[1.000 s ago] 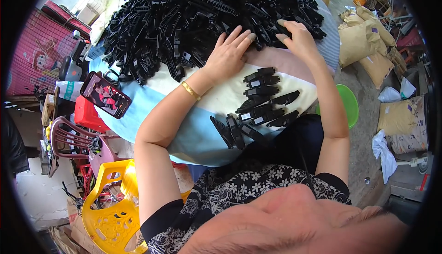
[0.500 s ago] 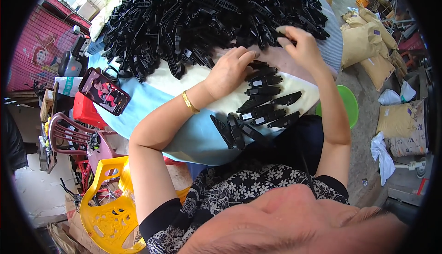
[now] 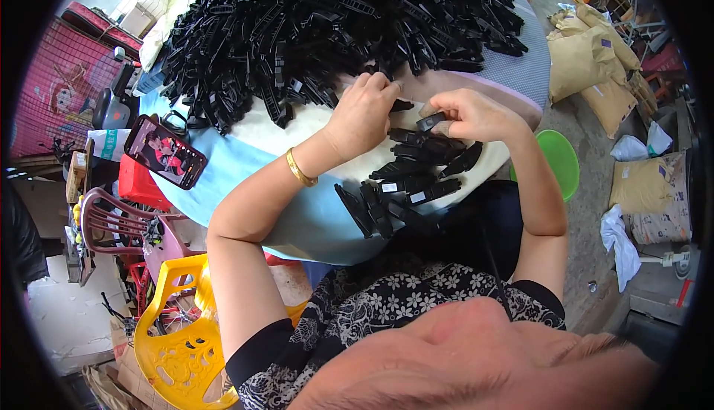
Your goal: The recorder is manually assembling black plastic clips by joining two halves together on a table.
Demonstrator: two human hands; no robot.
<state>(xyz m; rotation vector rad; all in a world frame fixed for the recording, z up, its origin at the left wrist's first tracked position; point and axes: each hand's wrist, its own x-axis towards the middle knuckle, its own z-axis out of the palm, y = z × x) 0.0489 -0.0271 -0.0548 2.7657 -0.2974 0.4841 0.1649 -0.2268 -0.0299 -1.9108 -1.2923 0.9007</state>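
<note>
A big heap of slim black plastic parts (image 3: 327,31), some with ladder-like slots, covers the far side of the table. At the heap's near edge, my left hand (image 3: 366,113) has its fingers curled together; what lies between the fingertips is hidden. My right hand (image 3: 476,116) pinches a black plastic part (image 3: 431,121) between thumb and fingers. This part is just above a smaller group of black parts (image 3: 405,168), laid roughly side by side in front of my hands. Some of that group carry small white labels.
A phone (image 3: 165,151) with a lit screen rests at the left of the cloth-covered table (image 3: 260,194). Yellow (image 3: 175,336) and pink (image 3: 111,220) plastic chairs stand at left. A green basin (image 3: 556,165) and brown sacks (image 3: 584,60) are on the floor at right.
My right hand has come back from the heap's edge toward me and now holds a black plastic part over the smaller group. My left hand has shifted only slightly.
</note>
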